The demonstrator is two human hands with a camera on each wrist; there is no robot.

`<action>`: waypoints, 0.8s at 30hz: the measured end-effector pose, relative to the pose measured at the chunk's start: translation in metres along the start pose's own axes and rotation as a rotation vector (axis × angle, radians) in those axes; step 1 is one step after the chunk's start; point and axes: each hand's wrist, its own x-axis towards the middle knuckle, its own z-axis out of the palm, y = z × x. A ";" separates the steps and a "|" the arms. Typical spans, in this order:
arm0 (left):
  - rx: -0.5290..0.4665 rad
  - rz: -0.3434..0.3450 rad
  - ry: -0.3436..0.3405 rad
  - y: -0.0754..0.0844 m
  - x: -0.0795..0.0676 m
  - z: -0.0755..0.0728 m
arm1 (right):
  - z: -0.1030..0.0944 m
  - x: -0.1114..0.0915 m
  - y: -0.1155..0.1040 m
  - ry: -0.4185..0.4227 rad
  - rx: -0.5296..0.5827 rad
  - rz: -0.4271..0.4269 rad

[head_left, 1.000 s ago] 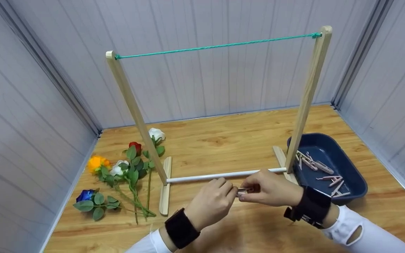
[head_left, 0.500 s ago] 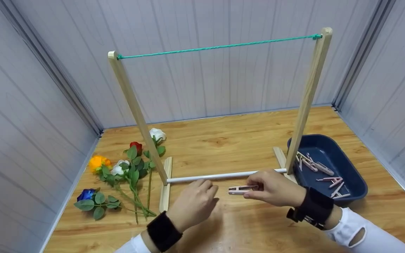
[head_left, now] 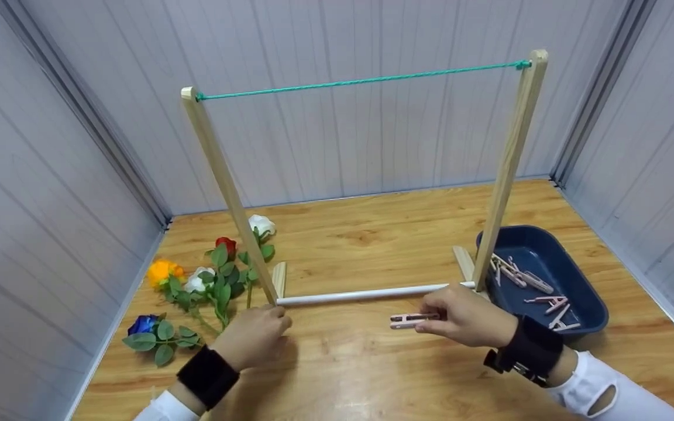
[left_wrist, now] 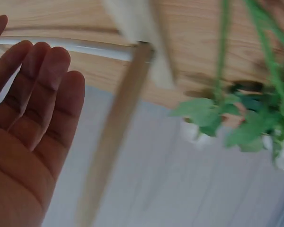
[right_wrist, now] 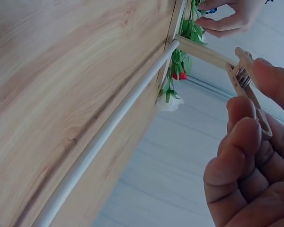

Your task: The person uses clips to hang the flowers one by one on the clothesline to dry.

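Note:
My right hand (head_left: 468, 316) pinches a pale pink clothespin (head_left: 408, 320) between thumb and fingers, over the table in front of the white rod (head_left: 366, 293). The right wrist view shows the spring of this clothespin (right_wrist: 244, 80) near my thumb. My left hand (head_left: 255, 336) holds nothing; its fingers (left_wrist: 54, 71) are loosely extended in the left wrist view. It is near the foot of the left wooden post (head_left: 229, 187), overlapping the stems of several artificial roses. Among those are a blue rose (head_left: 143, 324), an orange flower (head_left: 165, 272), a red rose (head_left: 227, 244) and a white rose (head_left: 198, 279).
A green cord (head_left: 366, 80) runs between the tops of the left post and the right wooden post (head_left: 506, 175). Beside the right post stands a dark blue basin (head_left: 591, 286) with several clothespins (head_left: 536, 282) in it. Panelled walls (head_left: 343, 134) enclose the table.
My left hand has let go of the clothespin and moved left toward the flower stems. My right hand keeps the clothespin and has shifted slightly right.

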 end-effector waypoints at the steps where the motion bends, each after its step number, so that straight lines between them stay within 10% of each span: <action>1: 0.013 -0.003 -0.009 -0.004 -0.004 0.001 | 0.000 -0.001 0.001 0.000 0.001 -0.006; 24: 0.138 -0.157 -0.248 -0.054 -0.057 0.015 | 0.006 -0.006 0.007 0.004 -0.007 0.002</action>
